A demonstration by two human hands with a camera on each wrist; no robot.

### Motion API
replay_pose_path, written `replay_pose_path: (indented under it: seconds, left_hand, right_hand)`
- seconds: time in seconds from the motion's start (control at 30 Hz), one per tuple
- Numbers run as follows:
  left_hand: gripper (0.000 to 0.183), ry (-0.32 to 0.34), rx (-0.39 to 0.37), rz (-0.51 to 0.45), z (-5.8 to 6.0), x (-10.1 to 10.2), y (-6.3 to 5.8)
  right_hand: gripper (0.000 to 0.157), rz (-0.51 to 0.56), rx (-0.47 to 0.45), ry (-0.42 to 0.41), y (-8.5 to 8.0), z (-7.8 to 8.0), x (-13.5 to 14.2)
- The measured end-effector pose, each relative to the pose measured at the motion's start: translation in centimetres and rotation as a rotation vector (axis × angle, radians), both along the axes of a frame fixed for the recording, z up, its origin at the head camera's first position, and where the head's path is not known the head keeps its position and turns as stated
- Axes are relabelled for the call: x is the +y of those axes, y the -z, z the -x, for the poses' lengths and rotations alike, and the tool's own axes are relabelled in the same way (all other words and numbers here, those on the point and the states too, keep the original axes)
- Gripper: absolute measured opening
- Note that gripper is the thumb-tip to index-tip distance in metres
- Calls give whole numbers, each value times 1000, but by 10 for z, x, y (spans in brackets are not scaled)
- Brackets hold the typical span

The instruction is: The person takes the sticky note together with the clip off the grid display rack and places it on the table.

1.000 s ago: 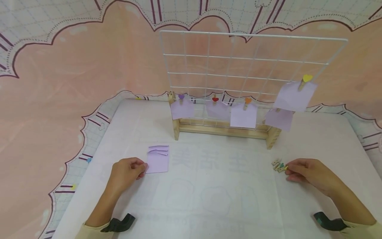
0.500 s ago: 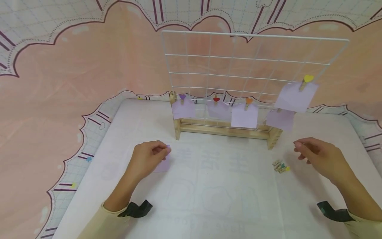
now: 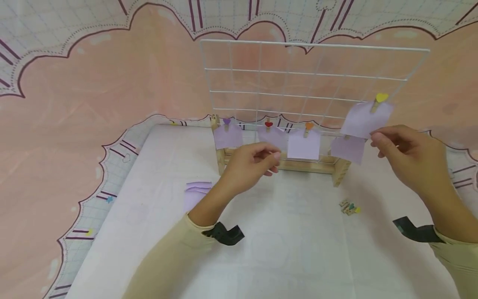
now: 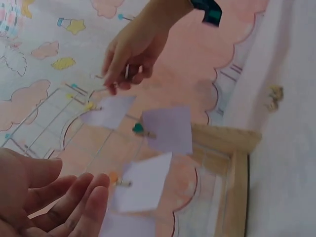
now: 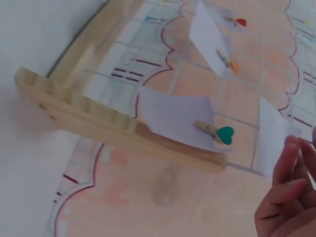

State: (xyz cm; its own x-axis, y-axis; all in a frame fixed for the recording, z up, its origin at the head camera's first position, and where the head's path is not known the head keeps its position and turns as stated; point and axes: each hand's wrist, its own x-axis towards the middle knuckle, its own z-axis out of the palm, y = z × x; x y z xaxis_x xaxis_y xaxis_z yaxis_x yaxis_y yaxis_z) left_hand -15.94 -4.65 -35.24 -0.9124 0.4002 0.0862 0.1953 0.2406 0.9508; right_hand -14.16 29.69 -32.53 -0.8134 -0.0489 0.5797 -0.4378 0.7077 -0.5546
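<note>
My left hand (image 3: pixel 252 166) hovers in front of a white wire grid rack (image 3: pixel 298 74), fingers loosely bent with nothing visible in them. Nearest to it hang purple paper notes, one under a red-heart mini clothespin (image 3: pixel 268 125), another (image 3: pixel 303 145) under an orange-heart one (image 3: pixel 309 126). At the right, my right hand (image 3: pixel 414 155) has its fingertips by the lower corner of a higher note (image 3: pixel 364 120), held by a yellow-heart clothespin (image 3: pixel 380 99). Whether they touch the paper cannot be told. Below it, a green-heart clothespin (image 5: pixel 217 132) holds another note (image 5: pixel 175 118).
The rack stands on a wooden base (image 3: pixel 306 167). Several loose mini clothespins (image 3: pixel 349 207) lie on the white table (image 3: pixel 291 249) at the right. A purple note stack (image 3: pixel 194 199) with curled edges lies at the left, partly behind my left forearm. Another note (image 3: pixel 228 135) hangs leftmost.
My left hand has moved from the note stack rightward and up toward the rack. My right hand has left the loose clothespins and risen to the higher note. The notes stay clipped.
</note>
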Motion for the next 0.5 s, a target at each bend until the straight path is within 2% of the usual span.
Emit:
replay_pose_path:
  seconds: [0.17,0.33,0.43,0.5]
  left_hand:
    - [27,12,-40,-92,14,41,-8]
    - [32,14,-77,-174,25,77,-9]
    - [36,3,-106,-200,30,95,-8]
    - [38,1,-118,-198,33,105,-7]
  right_hand:
    - [18,45,58,17,-19,14,-5]
    - [29,48,82,45,-32,30,-3]
    - [30,-2,109,53,-38,38,-1]
    - [28,-75,144,62,-41,42,1]
